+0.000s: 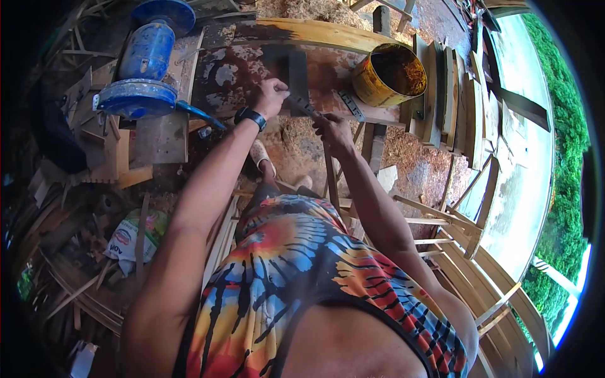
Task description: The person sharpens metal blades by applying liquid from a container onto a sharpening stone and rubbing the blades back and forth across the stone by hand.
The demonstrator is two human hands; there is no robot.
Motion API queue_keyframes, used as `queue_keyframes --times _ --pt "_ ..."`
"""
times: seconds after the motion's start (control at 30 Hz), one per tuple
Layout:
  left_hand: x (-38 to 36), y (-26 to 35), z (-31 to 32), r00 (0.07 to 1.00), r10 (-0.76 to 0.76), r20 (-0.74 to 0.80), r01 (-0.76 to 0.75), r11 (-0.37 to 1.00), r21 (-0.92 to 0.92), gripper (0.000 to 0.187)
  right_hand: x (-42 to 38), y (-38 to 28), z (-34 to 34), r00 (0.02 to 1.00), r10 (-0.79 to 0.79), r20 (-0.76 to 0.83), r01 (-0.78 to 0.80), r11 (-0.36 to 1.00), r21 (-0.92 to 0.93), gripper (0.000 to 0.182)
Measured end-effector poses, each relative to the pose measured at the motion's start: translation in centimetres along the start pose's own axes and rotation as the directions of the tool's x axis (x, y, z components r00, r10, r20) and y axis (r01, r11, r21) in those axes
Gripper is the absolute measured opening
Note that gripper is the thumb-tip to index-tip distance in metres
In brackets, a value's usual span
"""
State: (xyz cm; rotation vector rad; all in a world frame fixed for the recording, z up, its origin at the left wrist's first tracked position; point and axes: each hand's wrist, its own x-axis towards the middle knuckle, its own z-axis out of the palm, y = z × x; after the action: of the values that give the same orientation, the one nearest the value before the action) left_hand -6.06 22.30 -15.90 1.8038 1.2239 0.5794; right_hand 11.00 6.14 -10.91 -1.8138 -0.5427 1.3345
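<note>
My left hand point(271, 98), with a dark watch on the wrist, is closed with thumb and fingers together at the near edge of the stained bench point(328, 63); what it pinches, if anything, is too small to make out. My right hand point(334, 132) grips the near end of a thin dark strip point(302, 104) that slants up towards my left hand. Behind the strip, a dark rectangular block point(297, 74) lies on the bench. A short marked metal piece point(351, 106) rests to the right, beside a yellow bucket point(389, 74) with dark contents.
A blue machine point(146, 57) stands at the left with a blue bar point(201, 114) reaching right. Upright boards point(449, 94) line the bench's right side. Long wooden slats point(485, 283) lie lower right. Scrap wood and a plastic bag point(135, 239) are lower left.
</note>
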Motion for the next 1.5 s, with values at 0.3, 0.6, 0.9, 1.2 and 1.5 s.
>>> queue_keyframes --times 0.3,0.6,0.9,1.2,1.5 --pt "-6.9 5.9 -3.1 0.908 0.405 0.109 -0.392 0.73 0.56 0.054 -3.8 -1.3 -1.7 0.765 -0.643 0.045 0.486 0.53 -0.695 0.044" --pt "-8.8 4.1 -1.8 0.92 0.339 0.198 -0.389 0.716 0.579 0.063 -4.9 0.3 -1.0 0.731 -0.602 0.322 0.531 0.206 -0.822 0.062" --pt "-5.0 4.0 -1.5 0.925 0.311 0.217 -0.378 0.707 0.598 0.073 -3.3 -0.4 -1.0 0.761 -0.574 0.302 0.505 0.231 -0.832 0.072" --pt "-10.6 5.3 0.0 0.935 0.27 0.231 -0.354 0.764 0.539 0.072 -6.2 1.8 -2.5 0.719 -0.612 0.329 0.566 0.241 -0.788 0.075" --pt "-5.2 4.1 -0.8 0.935 0.317 0.158 -0.34 0.677 0.652 0.069 -2.1 0.0 -1.2 0.658 -0.656 0.37 0.635 0.219 -0.741 0.075"
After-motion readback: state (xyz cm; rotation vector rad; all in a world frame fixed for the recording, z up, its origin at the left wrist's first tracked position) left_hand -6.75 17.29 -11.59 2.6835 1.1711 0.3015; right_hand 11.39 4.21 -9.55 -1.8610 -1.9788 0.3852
